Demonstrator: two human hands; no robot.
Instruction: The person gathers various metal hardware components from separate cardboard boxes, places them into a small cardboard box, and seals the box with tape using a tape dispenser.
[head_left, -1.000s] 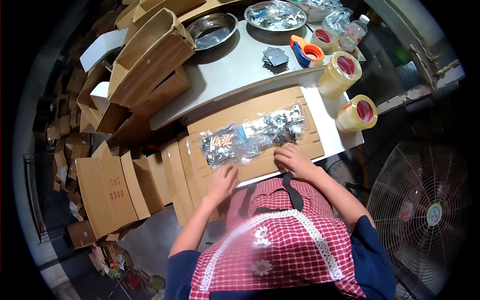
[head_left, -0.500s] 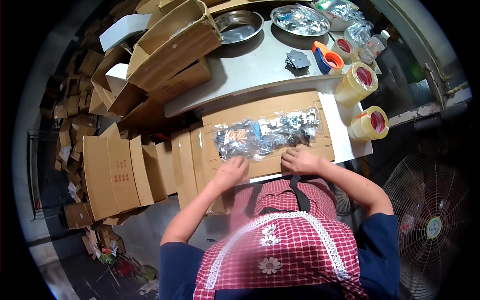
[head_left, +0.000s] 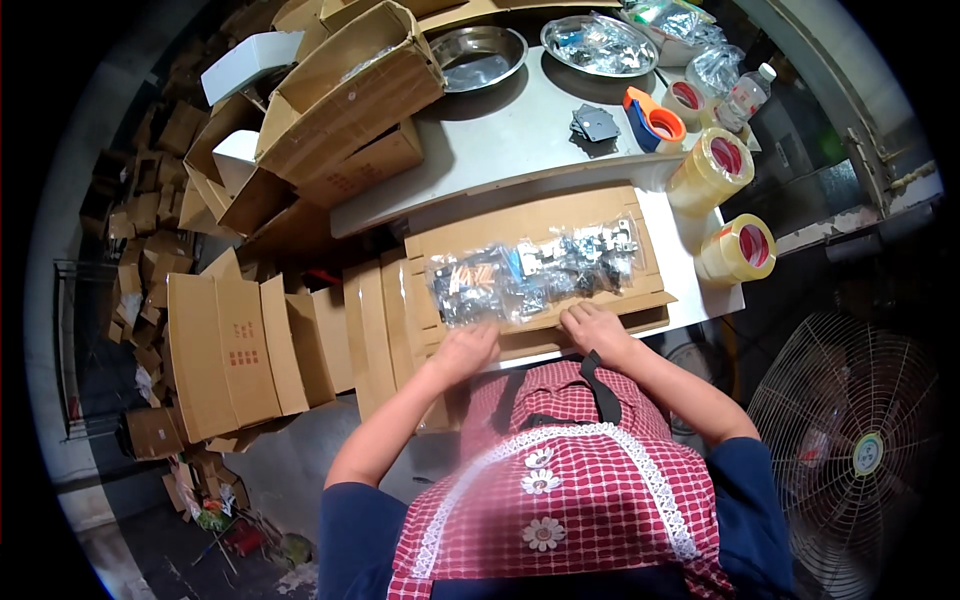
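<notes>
Bagged metal parts point(head_left: 578, 262) lying centrally on cardboard sheet point(head_left: 490, 228), seemingly leaving edges free. Right hand point(head_left: 597, 334), grip narrow, pinching sheet's near flap point(head_left: 642, 303), apparently propping it up. Left hand point(head_left: 467, 350) resting at sheet's near edge; no telling whether grip is holding.

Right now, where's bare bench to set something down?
White tabletop between brown cardboard boxes and grey square plates, in front of round steel basin. Crowded: right end, with yellowish tape rolls and orange-and-blue tape dispenser; tan cardboard by the hands, under clear plastic bags of parts.
</notes>
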